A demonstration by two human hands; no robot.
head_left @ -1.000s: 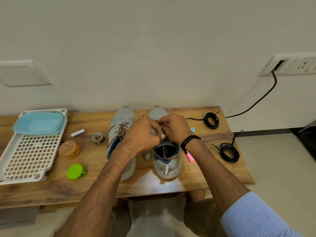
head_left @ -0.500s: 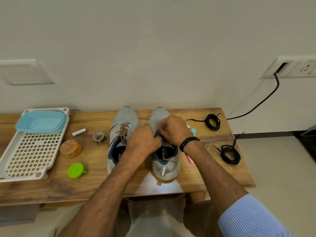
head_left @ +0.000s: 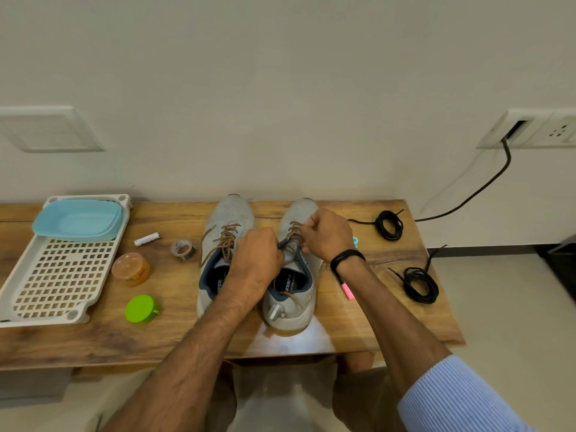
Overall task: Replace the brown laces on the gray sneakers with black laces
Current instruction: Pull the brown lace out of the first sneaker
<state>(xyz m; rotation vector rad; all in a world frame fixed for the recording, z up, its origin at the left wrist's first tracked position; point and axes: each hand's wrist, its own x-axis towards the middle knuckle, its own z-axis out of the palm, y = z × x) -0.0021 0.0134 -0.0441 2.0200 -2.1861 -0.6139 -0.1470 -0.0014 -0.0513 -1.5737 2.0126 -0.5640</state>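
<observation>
Right hand (head_left: 327, 236) pinching brown lace (head_left: 294, 228) above the upper eyelets, left hand (head_left: 257, 260) curled, gripping the tongue of right gray sneaker (head_left: 291, 307), left gray sneaker (head_left: 232, 213) just beside, brown-laced, two coiled black laces (head_left: 389, 226) well apart rightward on wooden table (head_left: 374, 322)

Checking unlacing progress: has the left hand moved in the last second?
Yes: against the right sneaker, the left hand has drawn left, off its brown lace and away from the right hand.

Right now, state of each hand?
Left hand: curled, pinching the right gray sneaker near its tongue.
Right hand: curled, pinching that sneaker's brown lace.
</observation>
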